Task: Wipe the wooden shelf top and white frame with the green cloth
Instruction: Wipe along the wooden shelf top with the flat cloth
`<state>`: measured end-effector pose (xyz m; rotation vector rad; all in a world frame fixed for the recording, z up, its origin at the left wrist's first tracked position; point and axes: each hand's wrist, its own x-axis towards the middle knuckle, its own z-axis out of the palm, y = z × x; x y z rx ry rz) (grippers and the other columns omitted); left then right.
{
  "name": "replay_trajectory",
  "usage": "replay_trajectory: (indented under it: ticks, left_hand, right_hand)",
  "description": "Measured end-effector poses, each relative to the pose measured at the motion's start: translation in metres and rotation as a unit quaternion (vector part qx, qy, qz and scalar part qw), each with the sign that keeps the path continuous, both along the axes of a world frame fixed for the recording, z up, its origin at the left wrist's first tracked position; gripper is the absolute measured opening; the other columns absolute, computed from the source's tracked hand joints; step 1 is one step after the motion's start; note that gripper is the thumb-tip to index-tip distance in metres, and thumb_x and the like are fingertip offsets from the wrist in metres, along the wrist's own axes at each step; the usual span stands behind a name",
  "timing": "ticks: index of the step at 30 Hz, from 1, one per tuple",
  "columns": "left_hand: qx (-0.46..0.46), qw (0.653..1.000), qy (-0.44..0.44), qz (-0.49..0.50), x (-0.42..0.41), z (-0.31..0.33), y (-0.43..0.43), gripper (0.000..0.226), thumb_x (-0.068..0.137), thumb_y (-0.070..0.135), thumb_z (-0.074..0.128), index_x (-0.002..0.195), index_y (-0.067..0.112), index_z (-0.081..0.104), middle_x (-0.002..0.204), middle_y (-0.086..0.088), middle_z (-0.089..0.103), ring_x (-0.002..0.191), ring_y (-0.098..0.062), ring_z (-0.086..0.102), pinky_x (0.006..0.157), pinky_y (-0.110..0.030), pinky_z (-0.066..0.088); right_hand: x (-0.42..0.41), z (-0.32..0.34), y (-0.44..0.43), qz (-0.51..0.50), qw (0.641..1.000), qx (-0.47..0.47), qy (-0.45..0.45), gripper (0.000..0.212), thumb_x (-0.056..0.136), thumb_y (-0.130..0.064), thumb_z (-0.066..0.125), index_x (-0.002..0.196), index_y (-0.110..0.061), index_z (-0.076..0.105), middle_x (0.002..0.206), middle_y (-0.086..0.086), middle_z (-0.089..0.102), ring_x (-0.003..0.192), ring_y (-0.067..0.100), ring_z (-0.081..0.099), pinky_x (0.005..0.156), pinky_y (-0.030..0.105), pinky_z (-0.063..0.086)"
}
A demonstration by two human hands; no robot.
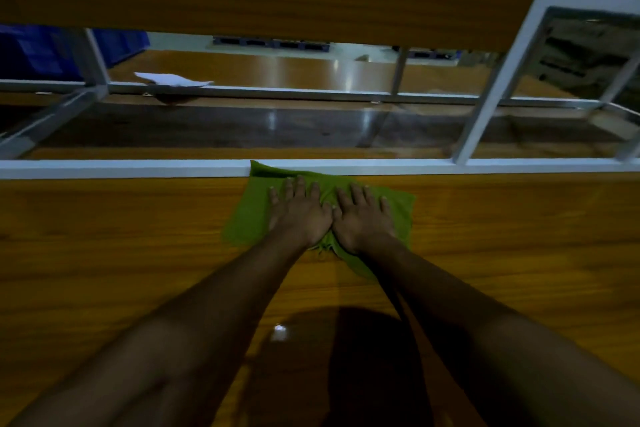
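Hands side by side, left hand (pixel 298 215) and right hand (pixel 362 218), fingers straight, released, press green cloth (pixel 249 215) flat on wooden shelf top (pixel 121 253), cloth's far corner touching white frame (pixel 121 168).

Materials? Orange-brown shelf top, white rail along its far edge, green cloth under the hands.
Orange-brown shelf top: wood or wood-look laminate, semi-gloss; lengthwise grain streaks and a light glint.
White rail: probably painted metal tube; square section, even flat white.
Green cloth: soft fabric, matte; it wrinkles and laps onto the rail, with loose threads at its near edge.
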<state>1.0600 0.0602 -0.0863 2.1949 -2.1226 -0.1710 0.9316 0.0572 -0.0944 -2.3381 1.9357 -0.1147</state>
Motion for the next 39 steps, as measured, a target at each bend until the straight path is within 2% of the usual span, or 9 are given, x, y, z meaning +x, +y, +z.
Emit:
replay_trajectory:
  ticks: [5, 20, 27, 39]
  left_hand:
    - [0.001, 1.0, -0.002, 0.002, -0.034, 0.001, -0.011, 0.066, 0.101, 0.05, 0.018, 0.156, 0.016, 0.01, 0.162, -0.019, -0.002, 0.15, -0.033, -0.002, 0.119, -0.055, 0.001]
    - [-0.023, 0.994, 0.018, -0.103, 0.007, -0.005, 0.024, 0.06, 0.102, 0.048, 0.016, 0.156, 0.021, 0.016, 0.164, -0.007, 0.003, 0.15, -0.027, 0.001, 0.119, -0.054, 0.0]
    - [-0.024, 0.993, 0.04, -0.105, 0.124, -0.008, 0.067, 0.06, 0.102, 0.05, 0.016, 0.156, 0.024, 0.016, 0.165, -0.004, 0.003, 0.15, -0.026, 0.0, 0.119, -0.055, 0.0]
    - [-0.031, 0.999, 0.036, 0.002, 0.365, -0.009, 0.111, 0.059, 0.103, 0.05, 0.016, 0.156, 0.025, 0.015, 0.165, -0.004, 0.001, 0.15, -0.026, -0.001, 0.119, -0.052, -0.003]
  right_hand:
    - [-0.032, -0.002, -0.012, -0.017, 1.0, -0.002, -0.003, 0.059, 0.102, -0.049, 0.013, 0.158, -0.029, 0.009, 0.166, 0.001, -0.003, 0.152, 0.022, -0.004, 0.12, 0.05, -0.001]
    - [0.013, 0.0, 0.045, -0.118, 0.993, -0.001, 0.013, 0.062, 0.102, -0.051, 0.011, 0.158, -0.025, 0.006, 0.165, 0.009, -0.002, 0.152, 0.029, -0.003, 0.119, 0.055, 0.001]
    - [0.128, 0.0, 0.084, -0.112, 0.994, 0.009, 0.016, 0.063, 0.102, -0.053, 0.011, 0.158, -0.027, 0.001, 0.165, 0.007, -0.006, 0.152, 0.028, -0.005, 0.119, 0.055, 0.0]
    - [0.369, 0.002, 0.105, -0.007, 1.0, 0.007, 0.008, 0.063, 0.102, -0.052, 0.012, 0.158, -0.026, 0.003, 0.165, 0.009, -0.006, 0.151, 0.03, -0.006, 0.119, 0.056, -0.003]
